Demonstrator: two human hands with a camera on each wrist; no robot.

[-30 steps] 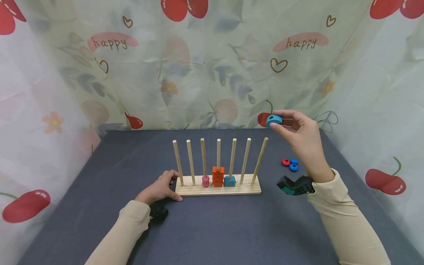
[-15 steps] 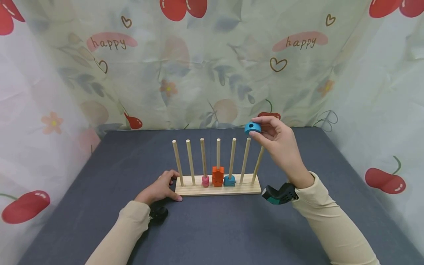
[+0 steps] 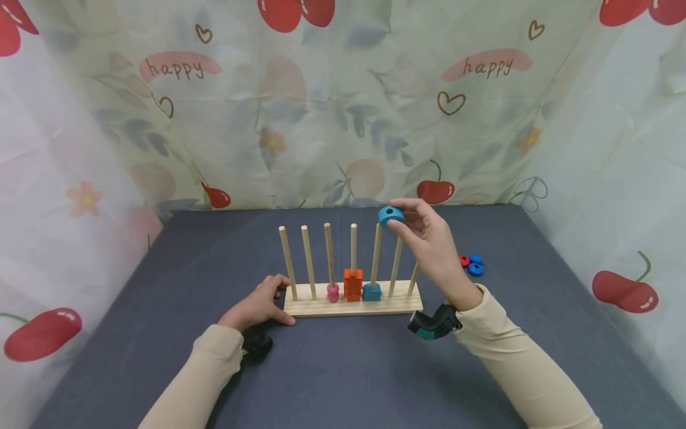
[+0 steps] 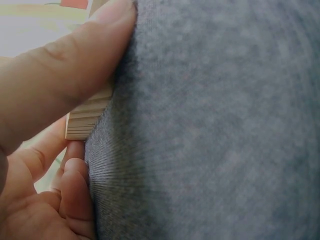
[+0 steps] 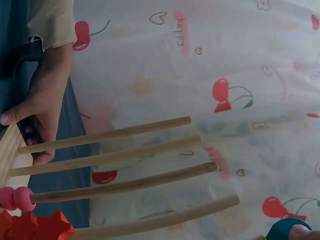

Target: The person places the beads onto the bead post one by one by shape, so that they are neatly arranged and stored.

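My right hand (image 3: 435,253) pinches a blue half-round bead (image 3: 388,215) with a hole in it, held at the top of the fifth peg from the left. At the lower right of the right wrist view, the blue bead and a fingertip partly show. My left hand (image 3: 258,304) grips the left end of the wooden peg board (image 3: 399,305), thumb in front and fingers behind; the left wrist view shows its thumb (image 4: 60,70) across the wood. On the board, pink beads (image 3: 333,292), orange star beads (image 3: 352,286) and a blue bead (image 3: 371,292) sit on the third, fourth and fifth pegs.
Right of the board, a red bead (image 3: 464,260) and blue beads (image 3: 475,269) lie on the dark cloth table (image 3: 343,369). The other upright pegs (image 3: 306,256) stand bare. A printed curtain (image 3: 321,137) hangs behind and at both sides.
My right hand has moved left and slightly down with the blue bead, from beyond the board's right end to above the fifth peg. My left hand has stayed on the board.
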